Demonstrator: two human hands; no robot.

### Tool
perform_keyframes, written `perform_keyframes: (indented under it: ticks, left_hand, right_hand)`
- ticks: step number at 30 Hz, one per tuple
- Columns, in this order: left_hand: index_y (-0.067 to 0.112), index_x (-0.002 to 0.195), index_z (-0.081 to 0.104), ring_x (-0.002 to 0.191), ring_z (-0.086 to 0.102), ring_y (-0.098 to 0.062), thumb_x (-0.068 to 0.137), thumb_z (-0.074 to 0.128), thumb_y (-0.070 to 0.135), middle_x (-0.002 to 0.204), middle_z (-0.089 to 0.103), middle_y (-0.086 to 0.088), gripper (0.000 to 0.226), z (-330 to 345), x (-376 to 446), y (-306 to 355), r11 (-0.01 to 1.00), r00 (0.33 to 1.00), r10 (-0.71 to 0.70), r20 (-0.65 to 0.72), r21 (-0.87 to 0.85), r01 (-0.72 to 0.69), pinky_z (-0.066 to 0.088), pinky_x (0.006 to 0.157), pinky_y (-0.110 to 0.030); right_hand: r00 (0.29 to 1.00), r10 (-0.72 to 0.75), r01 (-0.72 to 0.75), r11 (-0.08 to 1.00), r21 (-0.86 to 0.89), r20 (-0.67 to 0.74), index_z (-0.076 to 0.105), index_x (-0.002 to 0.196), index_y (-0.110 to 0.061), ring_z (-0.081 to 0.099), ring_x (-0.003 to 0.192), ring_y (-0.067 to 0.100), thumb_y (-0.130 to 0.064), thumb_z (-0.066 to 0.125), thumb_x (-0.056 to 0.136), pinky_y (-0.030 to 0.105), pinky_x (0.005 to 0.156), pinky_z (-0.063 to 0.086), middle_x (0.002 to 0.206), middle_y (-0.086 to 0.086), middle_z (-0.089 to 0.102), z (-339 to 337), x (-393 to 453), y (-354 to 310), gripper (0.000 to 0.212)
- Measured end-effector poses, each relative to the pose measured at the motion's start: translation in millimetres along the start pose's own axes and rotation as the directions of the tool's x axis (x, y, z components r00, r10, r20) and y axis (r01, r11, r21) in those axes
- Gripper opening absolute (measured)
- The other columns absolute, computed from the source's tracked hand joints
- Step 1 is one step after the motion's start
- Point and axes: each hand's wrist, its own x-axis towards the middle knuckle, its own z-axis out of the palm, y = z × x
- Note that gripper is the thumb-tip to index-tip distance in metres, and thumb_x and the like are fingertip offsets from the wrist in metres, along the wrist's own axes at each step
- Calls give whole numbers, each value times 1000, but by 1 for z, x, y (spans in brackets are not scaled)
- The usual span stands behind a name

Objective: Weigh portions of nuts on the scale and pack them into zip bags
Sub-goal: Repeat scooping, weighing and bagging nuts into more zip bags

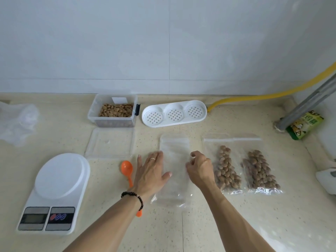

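An empty clear zip bag (174, 153) lies flat on the counter in front of me. My left hand (151, 171) rests flat on its left edge with straight fingers. My right hand (200, 170) hovers at the bag's right edge with fingers curled; whether it pinches the plastic is unclear. Two zip bags filled with nuts (226, 170) (260, 170) lie to the right. A clear tub of nuts (116, 110) stands at the back, its lid (110, 142) in front of it. A white scale (54, 190) with an empty platform sits at the left. An orange scoop (127, 170) lies beside my left hand.
A white perforated three-well tray (174, 113) sits at the back. Crumpled clear plastic (17, 122) lies far left. A yellow hose (272, 95) and a grey pipe (305, 104) run along the back right, beside a green packet (305, 127). A white object (327, 179) is at the right edge.
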Motion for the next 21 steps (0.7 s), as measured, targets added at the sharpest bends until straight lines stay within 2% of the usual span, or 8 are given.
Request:
perform_keyframes:
  ticks: [4,6,10,13,15,17,19,21]
  left_hand:
    - [12,151,17,149,14,-20,94,48,51,158,25,-5,76,-4,4,-1,1000,999,22,34,-15,-22,2,119,-54]
    - [12,152,17,150,8,-21,95,48,49,160,21,-6,75,-9,7,0,999,998,17,54,-38,-15,2,120,-52]
    - [11,151,24,150,2,-22,98,48,42,160,21,-8,66,-25,12,6,968,1000,-5,-5,-250,3,6,122,-44]
    - [16,152,24,144,27,-20,95,53,43,155,32,-3,69,-53,12,16,851,999,-42,16,-522,44,26,115,-32]
    - [23,148,28,126,48,-15,93,58,42,141,47,4,65,-74,10,20,776,999,-29,27,-629,39,40,98,-25]
    - [26,137,33,102,60,-9,93,59,35,120,56,5,52,-94,6,17,751,1000,-1,-4,-660,-2,47,79,-22]
    - [27,128,34,82,66,-14,94,56,26,102,62,-3,40,-114,1,8,757,999,30,-17,-652,-34,52,70,-28]
    - [31,124,35,80,66,-25,93,55,19,95,64,-13,39,-134,-4,-7,783,998,68,-16,-619,-63,54,73,-39]
  right_hand:
    - [993,-36,35,999,-16,-113,67,98,-12,65,82,29,-13,60,90,38,73,56,94,8,68,-8,-1,1,11]
    - [990,-51,55,998,22,-130,67,88,-15,64,77,25,-13,60,91,35,69,55,88,4,67,-16,-2,-1,7]
    - [995,15,25,919,394,-97,64,81,-13,64,65,16,-4,59,90,27,60,52,74,1,69,-41,-7,-15,14]
    - [996,40,16,776,630,-75,65,89,-6,60,57,10,-2,58,93,22,56,53,77,8,70,-62,-11,-33,9]
    - [998,17,34,703,711,-65,65,91,-4,59,57,10,-3,58,94,23,58,54,77,8,69,-72,-14,-48,7]
    - [999,-6,39,639,768,-46,64,90,-5,59,61,14,-3,59,94,26,61,53,77,9,69,-75,-17,-64,7]
    - [1000,-17,28,610,792,-21,63,89,-6,60,63,16,-4,60,93,28,63,53,80,10,69,-74,-21,-80,5]
    - [1000,-15,24,601,799,-19,61,97,-7,63,68,17,-5,64,91,29,65,53,86,11,69,-74,-27,-97,7]
